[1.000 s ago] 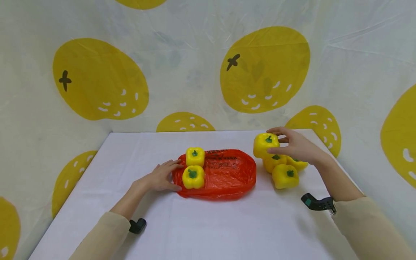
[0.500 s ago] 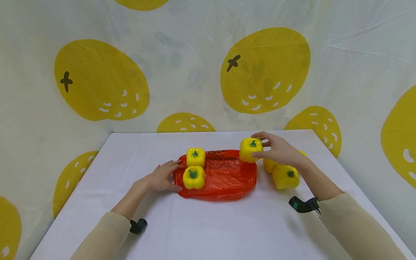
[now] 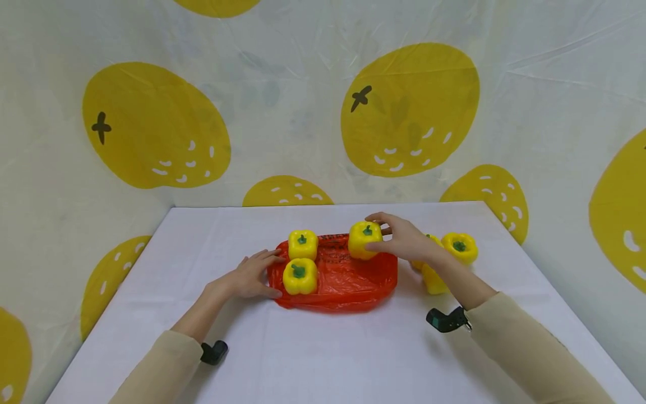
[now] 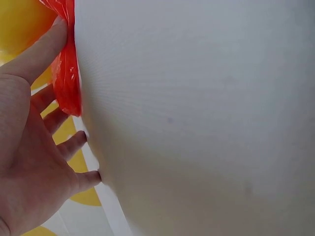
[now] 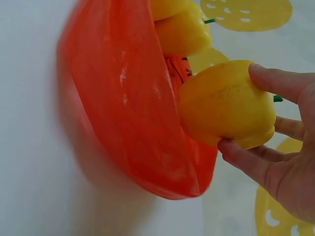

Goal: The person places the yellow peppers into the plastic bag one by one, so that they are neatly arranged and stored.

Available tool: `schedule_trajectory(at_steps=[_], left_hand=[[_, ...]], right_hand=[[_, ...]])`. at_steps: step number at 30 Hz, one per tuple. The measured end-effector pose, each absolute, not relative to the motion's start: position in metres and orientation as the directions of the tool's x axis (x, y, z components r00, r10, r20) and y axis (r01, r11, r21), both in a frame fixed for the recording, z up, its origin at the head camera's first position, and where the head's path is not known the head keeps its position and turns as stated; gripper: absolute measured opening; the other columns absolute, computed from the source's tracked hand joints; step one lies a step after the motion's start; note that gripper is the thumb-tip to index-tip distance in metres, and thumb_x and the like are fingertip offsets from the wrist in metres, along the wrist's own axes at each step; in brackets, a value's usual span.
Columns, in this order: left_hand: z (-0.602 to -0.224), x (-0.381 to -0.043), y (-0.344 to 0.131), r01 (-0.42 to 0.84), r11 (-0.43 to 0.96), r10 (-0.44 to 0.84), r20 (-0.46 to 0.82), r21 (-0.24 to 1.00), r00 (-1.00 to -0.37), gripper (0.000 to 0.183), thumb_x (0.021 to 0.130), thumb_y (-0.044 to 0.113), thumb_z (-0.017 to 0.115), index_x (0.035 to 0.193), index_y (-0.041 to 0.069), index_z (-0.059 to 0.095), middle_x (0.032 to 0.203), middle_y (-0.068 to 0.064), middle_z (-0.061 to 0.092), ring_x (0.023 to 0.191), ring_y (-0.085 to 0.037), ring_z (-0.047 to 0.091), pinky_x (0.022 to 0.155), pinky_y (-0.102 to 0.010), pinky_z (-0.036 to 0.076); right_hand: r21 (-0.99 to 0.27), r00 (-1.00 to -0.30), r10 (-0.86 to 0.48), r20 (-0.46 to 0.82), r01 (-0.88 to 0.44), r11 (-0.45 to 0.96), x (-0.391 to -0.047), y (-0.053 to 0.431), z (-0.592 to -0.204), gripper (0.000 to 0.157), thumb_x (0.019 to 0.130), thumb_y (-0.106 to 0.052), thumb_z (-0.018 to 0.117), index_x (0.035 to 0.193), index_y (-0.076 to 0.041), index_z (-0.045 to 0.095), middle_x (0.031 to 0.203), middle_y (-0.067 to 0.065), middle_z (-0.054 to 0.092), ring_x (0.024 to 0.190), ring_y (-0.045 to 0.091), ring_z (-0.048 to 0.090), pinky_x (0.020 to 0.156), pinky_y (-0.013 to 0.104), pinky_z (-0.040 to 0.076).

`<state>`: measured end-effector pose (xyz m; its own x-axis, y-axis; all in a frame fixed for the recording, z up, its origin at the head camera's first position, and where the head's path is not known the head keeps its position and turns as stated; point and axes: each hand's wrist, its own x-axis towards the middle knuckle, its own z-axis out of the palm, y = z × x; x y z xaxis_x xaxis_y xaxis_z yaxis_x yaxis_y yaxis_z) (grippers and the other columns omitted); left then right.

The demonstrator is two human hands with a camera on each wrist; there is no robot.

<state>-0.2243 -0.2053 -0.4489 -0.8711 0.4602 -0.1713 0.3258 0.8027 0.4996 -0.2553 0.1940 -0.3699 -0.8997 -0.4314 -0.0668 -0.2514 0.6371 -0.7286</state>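
While the left hand (image 3: pixel 249 276) sits at one end of the red plastic bag (image 3: pixel 343 283), the right hand (image 3: pixel 406 240): fingers clamped on a yellow pepper (image 3: pixel 363 241), thumb on one side, other fingers opposite, green stem showing on top.

Held pepper: at the far right part of the bag, closer to the surface's far edge than its near one. Honestly can't tell if its underside is touching the plastic.

Left hand's fingers: spread apart, thumb against the red plastic, all of it on the side facing the surface's left edge.

Red bag: lying roughly midway between the left and right edges of the white surface (image 3: pixel 323 359), nearer the far edge, black lettering along its back part.

Peppers in the bag: two yellow ones at its left end, rear pepper (image 3: pixel 303 245) and front pepper (image 3: pixel 300 276), one right behind the other.

Loose peppers (image 3: pixel 460 248): three yellow ones bunched toward the surface's far right corner, two partly hidden by the right hand and forearm.

Wrists: beige sleeves (image 3: pixel 158 367), plus a black device (image 3: pixel 215 352) on each.

Backdrop: pale cloth (image 3: pixel 287 112) with big yellow fruit prints, rising beyond the surface's far edge.
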Motion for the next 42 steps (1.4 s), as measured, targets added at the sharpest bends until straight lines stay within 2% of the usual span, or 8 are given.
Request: schedule_trajectory(at_steps=[9, 18, 26, 37, 42], left_hand=[[-0.448, -0.224, -0.205, 0.329, 0.801, 0.464, -0.17, 0.499, -0.87, 0.08, 0.082, 0.04, 0.085, 0.151, 0.018, 0.05, 0.163, -0.013, 0.034, 0.152, -0.042, 0.02, 0.116, -0.073, 0.009], [-0.448, -0.224, -0.203, 0.326, 0.805, 0.461, -0.177, 0.496, -0.869, 0.08, 0.082, 0.041, 0.085, 0.15, 0.018, 0.05, 0.163, -0.013, 0.034, 0.152, -0.041, 0.02, 0.116, -0.072, 0.009], [-0.449, -0.224, -0.203, 0.317, 0.807, 0.455, -0.183, 0.498, -0.871, 0.081, 0.082, 0.04, 0.086, 0.151, 0.019, 0.05, 0.163, -0.011, 0.034, 0.152, -0.038, 0.02, 0.117, -0.071, 0.009], [-0.444, -0.221, -0.202, 0.328, 0.806, 0.462, -0.177, 0.493, -0.869, 0.08, 0.083, 0.04, 0.085, 0.151, 0.017, 0.05, 0.163, -0.013, 0.034, 0.152, -0.043, 0.019, 0.116, -0.073, 0.009], [-0.444, -0.222, -0.202, 0.337, 0.804, 0.468, -0.172, 0.489, -0.867, 0.079, 0.083, 0.04, 0.084, 0.15, 0.017, 0.05, 0.162, -0.014, 0.035, 0.151, -0.043, 0.02, 0.115, -0.074, 0.01]], right_hand=[[-0.714, -0.885, -0.462, -0.051, -0.291, 0.637, -0.255, 0.17, -0.381, 0.067, 0.089, -0.036, 0.081, 0.145, -0.012, 0.052, 0.141, 0.015, 0.054, 0.124, 0.038, 0.056, 0.097, 0.05, 0.055], [-0.706, -0.867, -0.494, -0.065, -0.31, 0.637, -0.255, 0.15, -0.391, 0.067, 0.09, -0.036, 0.08, 0.146, -0.012, 0.052, 0.135, 0.009, 0.059, 0.118, 0.029, 0.056, 0.1, 0.048, 0.053], [-0.699, -0.861, -0.506, -0.056, -0.328, 0.636, -0.257, 0.139, -0.397, 0.069, 0.091, -0.037, 0.079, 0.147, -0.01, 0.051, 0.14, 0.01, 0.058, 0.123, 0.029, 0.054, 0.105, 0.05, 0.049], [-0.7, -0.868, -0.489, -0.083, -0.299, 0.649, -0.26, 0.127, -0.399, 0.073, 0.091, -0.041, 0.079, 0.151, -0.014, 0.047, 0.143, 0.008, 0.055, 0.125, 0.028, 0.053, 0.107, 0.049, 0.047], [-0.692, -0.867, -0.492, -0.084, -0.304, 0.655, -0.261, 0.126, -0.399, 0.076, 0.091, -0.041, 0.078, 0.153, -0.011, 0.045, 0.144, 0.01, 0.055, 0.127, 0.029, 0.052, 0.108, 0.051, 0.046]])
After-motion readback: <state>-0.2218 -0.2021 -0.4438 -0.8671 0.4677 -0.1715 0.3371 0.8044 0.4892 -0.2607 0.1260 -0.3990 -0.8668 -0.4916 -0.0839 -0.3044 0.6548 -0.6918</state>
